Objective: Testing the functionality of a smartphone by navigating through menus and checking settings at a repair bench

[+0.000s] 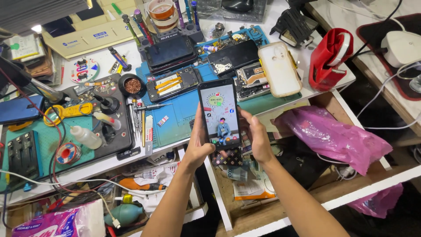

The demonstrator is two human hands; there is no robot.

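Note:
A black smartphone (219, 113) with its screen lit is held upright in both hands over the front edge of the bench. My left hand (197, 147) grips its left side and lower corner. My right hand (256, 138) holds its right side, thumb near the screen edge. Behind it on the blue work mat (180, 116) lie an opened phone with orange flex cables (173, 84), a stack of dark phones (170, 53), a phone with its back off (233, 57) and a clear beige phone case (279, 68).
Left stand a black mat with solder wire (66, 153), a small white bottle (85, 137), a tip-cleaner pot (132, 85) and tweezers (139, 118). A red pouch (329, 57) sits right. A pink plastic bag (333, 136) fills the open drawer. Cables and screwdrivers crowd the back.

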